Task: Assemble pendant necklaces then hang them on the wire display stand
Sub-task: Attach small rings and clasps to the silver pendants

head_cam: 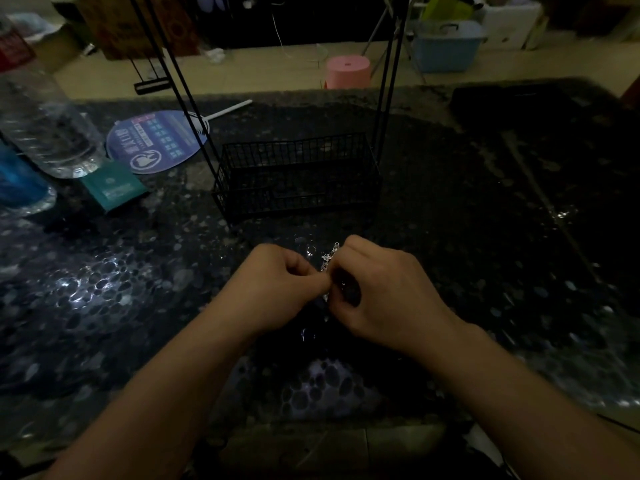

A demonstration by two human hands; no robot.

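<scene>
A: Biggest first?
B: Your dark speckled table [485, 237], then the black wire display stand [298, 174] with its basket base, straight ahead of your hands.
A: Left side?
B: Clear water bottle [52, 133], round blue fan [156, 143], teal packet [112, 188].
A: Hands?
B: Your left hand [277, 285] is curled, pinching at the fingertips; your right hand [384, 289] is curled too. Both pinch the silver necklace chain [329, 261] between them, just in front of the stand. Small rings [308, 245] lie beside it.
</scene>
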